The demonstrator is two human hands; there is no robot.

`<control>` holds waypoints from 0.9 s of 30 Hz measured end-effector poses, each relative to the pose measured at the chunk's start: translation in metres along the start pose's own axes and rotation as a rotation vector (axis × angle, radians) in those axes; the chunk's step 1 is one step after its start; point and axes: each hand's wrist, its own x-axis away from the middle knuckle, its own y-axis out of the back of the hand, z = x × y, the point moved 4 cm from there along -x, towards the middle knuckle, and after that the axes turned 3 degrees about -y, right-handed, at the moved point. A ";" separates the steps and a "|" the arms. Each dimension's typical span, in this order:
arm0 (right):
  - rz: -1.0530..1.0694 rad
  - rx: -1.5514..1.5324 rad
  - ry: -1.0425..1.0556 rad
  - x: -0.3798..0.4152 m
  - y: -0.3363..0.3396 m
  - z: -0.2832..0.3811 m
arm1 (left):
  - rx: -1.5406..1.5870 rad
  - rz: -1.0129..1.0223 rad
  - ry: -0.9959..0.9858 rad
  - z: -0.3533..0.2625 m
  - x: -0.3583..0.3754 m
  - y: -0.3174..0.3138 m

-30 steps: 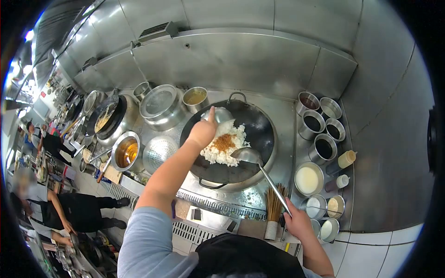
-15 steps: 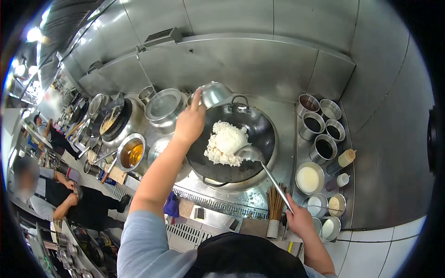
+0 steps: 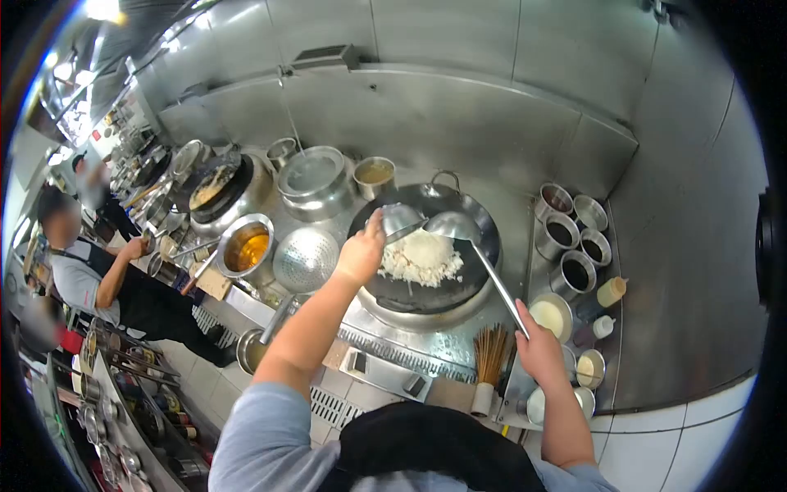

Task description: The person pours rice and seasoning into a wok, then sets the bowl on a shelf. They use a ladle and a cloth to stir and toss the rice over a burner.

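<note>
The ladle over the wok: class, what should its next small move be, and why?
I would probably lower the ladle into the rice and press the heap apart. The rice sits mounded in the wok, the ladle's head is at the mound's far side, and the right hand already grips the handle.

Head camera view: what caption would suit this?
Left hand with a metal bowl, right hand holding a ladle, over rice.
</note>
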 end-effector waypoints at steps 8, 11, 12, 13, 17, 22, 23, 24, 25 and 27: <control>-0.194 -0.272 0.144 0.013 0.069 0.018 | -0.220 -0.157 -0.487 0.001 0.046 0.092; -0.195 -0.212 0.189 0.023 0.097 0.032 | -0.248 -0.210 -0.570 0.010 0.043 0.115; -0.208 -0.173 0.254 0.024 0.100 0.037 | -0.266 -0.221 -0.549 0.016 0.042 0.120; -0.210 -0.173 0.252 0.023 0.099 0.039 | -0.283 -0.229 -0.531 0.022 0.042 0.125; -0.332 -0.242 0.300 0.016 0.097 0.054 | -0.120 -0.309 -0.231 0.050 0.045 0.127; -0.071 0.054 0.051 -0.041 0.015 0.048 | 0.246 -0.589 0.524 0.051 0.082 0.131; 0.081 0.229 -0.007 -0.060 -0.022 0.037 | 0.250 -0.585 0.533 0.050 0.094 0.123; 0.180 0.305 0.021 -0.072 -0.055 0.028 | 0.317 -0.644 0.608 0.051 0.112 0.110; 0.277 0.381 0.056 -0.076 -0.074 0.023 | 0.377 -0.708 0.684 0.051 0.132 0.100; 0.202 0.399 0.092 -0.092 -0.060 0.029 | 0.570 -0.654 0.825 0.042 0.179 0.088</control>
